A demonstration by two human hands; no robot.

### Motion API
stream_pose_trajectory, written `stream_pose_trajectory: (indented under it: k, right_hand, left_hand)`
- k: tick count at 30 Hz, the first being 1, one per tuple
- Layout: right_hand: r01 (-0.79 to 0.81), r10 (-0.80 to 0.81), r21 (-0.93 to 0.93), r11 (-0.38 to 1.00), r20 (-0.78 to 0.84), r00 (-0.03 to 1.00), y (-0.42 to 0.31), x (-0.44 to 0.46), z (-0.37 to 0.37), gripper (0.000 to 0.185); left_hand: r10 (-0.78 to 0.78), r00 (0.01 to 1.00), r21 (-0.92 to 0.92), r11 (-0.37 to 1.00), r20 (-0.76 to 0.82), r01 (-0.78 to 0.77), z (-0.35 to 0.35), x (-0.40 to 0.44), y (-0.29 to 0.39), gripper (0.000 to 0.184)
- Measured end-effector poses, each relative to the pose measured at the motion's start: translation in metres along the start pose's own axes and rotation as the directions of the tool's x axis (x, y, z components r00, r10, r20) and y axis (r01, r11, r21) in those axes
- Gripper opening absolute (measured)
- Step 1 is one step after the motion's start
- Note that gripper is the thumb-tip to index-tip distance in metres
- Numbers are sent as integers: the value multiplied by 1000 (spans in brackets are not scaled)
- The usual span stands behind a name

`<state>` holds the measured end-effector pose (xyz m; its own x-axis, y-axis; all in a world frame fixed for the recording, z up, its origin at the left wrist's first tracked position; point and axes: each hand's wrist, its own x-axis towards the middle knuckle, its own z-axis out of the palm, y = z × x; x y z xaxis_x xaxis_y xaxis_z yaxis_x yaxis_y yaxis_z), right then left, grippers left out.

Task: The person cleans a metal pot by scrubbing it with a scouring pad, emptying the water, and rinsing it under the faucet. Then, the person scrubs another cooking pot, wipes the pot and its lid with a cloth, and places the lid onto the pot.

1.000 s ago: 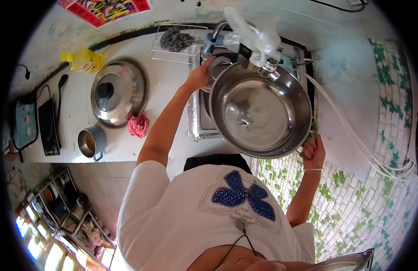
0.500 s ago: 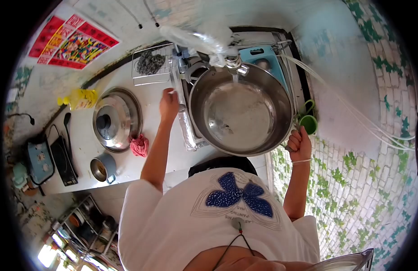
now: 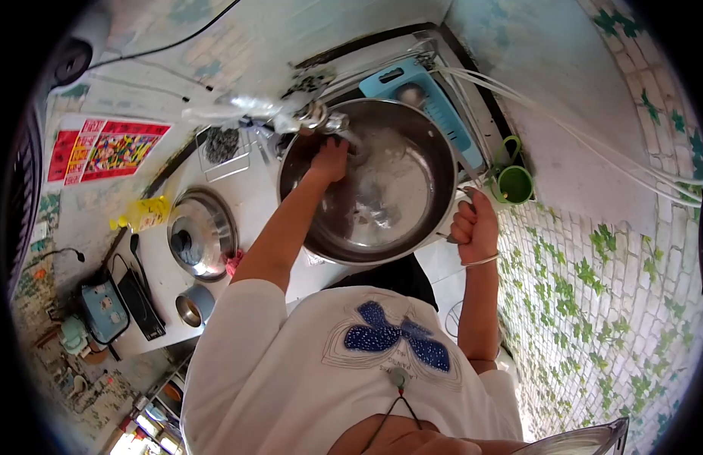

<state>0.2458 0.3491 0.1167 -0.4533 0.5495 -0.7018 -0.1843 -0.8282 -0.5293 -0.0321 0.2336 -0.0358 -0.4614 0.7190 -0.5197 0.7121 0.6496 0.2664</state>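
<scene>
A large steel pan (image 3: pixel 389 205) sits beneath the faucet (image 3: pixel 325 120), and water runs from the spout into it. My left hand (image 3: pixel 331 159) reaches over the pan's left side, close to the stream; its fingers are bent and partly blurred, so whether they hold anything is unclear. On the right, my right hand (image 3: pixel 475 226) is closed around the pan's handle. Some shallow water covers the pan's bottom.
A blue basket (image 3: pixel 442 114) with a metal ladle lies behind the pan, and a green cup (image 3: pixel 514 184) stands at its right. Left on the counter are a steel lid (image 3: pixel 203 231), a small pot (image 3: pixel 193 305), a yellow bottle (image 3: pixel 148 213) and a wire rack (image 3: pixel 228 161).
My left hand let go of the pan's left handle, then moved over the pan beside the water. My right hand stays on its handle. The view has turned and shifted.
</scene>
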Motion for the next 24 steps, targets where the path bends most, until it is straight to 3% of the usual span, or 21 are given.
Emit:
stream_pose_trajectory:
  k: [1, 2, 3, 4, 5, 6, 8, 10, 12, 14, 16, 17, 18, 20, 21, 24]
  right_hand:
    - [4, -4, 25, 1000, 8, 1000, 1, 0, -1, 14]
    - [1, -1, 12, 1000, -1, 1000, 1, -1, 2, 14]
    - [6, -6, 7, 1000, -12, 1000, 3, -2, 6, 14]
    - [8, -8, 3, 1000, -24, 1000, 6, -3, 9, 15]
    - [21, -21, 17, 1000, -26, 999, 10, -4, 12, 15]
    - [29, -28, 27, 999, -28, 999, 10, -5, 14, 15]
    - [32, -31, 52, 998, -11, 999, 10, -2, 12, 14]
    - [30, -30, 50, 998, 5, 1000, 8, -1, 12, 14]
    - [28, -28, 47, 999, 17, 999, 5, 1, 11, 14]
    - [16, -16, 23, 1000, 0, 1000, 5, 4, 9, 15]
    - [6, -6, 17, 1000, -10, 1000, 2, 2, 12, 15]
    - [-4, 4, 15, 1000, -28, 1000, 0, 2, 13, 15]
    - [-4, 5, 14, 1000, -30, 1000, 1, 2, 11, 15]
    - [11, -12, 21, 1000, 54, 998, 3, 4, 5, 15]
    - [10, -11, 16, 1000, 53, 999, 3, 4, 5, 15]
    - [2, -2, -7, 1000, 16, 1000, 4, 6, 5, 15]
  left_hand:
    - [126, 970, -108, 983, -210, -151, 31, 29, -13, 40]
    - [141, 969, -99, 982, -204, -164, 62, 60, -10, 40]
    - [227, 863, 22, 970, -451, -243, 91, 91, 1, 41]
    - [317, 689, 157, 945, -651, -287, 108, 108, 17, 42]
    - [328, 691, 159, 941, -644, -298, 108, 107, 43, 42]
    - [296, 752, -53, 914, -589, -402, 99, 92, 77, 43]
    - [265, 854, -478, 736, -448, -479, 71, 47, 125, 46]
    - [652, 740, -294, 684, -166, -668, 50, 6, 122, 39]
    - [684, 667, -309, 729, 296, -610, 8, -33, 111, 39]
    - [425, 680, -351, 901, 598, -255, -33, -50, 101, 35]
    - [367, 860, -471, 865, 355, -174, 15, -11, 26, 28]
    - [111, 969, -696, 714, 223, 78, 8, -8, 16, 24]
    - [-190, 967, -871, 429, 171, 238, 2, -4, 8, 22]
    - [-437, 896, -993, 38, 80, 108, 19, 35, -36, 21]
    - [-438, 895, -994, 32, 83, 108, 9, 31, -22, 21]
    - [-580, 801, -986, -153, 148, 72, -35, 23, 54, 28]
